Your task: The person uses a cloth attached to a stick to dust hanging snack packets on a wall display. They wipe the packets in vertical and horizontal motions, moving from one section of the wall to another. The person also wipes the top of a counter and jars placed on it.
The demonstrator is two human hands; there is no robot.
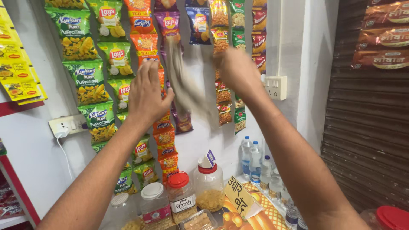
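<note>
Both my arms are raised toward a white wall hung with strips of snack packets. My left hand (147, 91) shows its back, fingers stretched upward and apart, against an orange packet strip (164, 136). My right hand (236, 70) has its fingers curled. A grey cloth (185, 87) is a blur of motion between the two hands and seems to trail from my right hand. It crosses in front of the purple packets (169, 23). The grip itself is hidden by the blur.
Green and yellow packet strips (91, 81) hang at the left. Below stand plastic jars with red and white lids (181, 198), a yellow sign card (238, 196) and several water bottles (251, 159). There are wall sockets (276, 87) and a brown roller shutter (368, 127) at the right.
</note>
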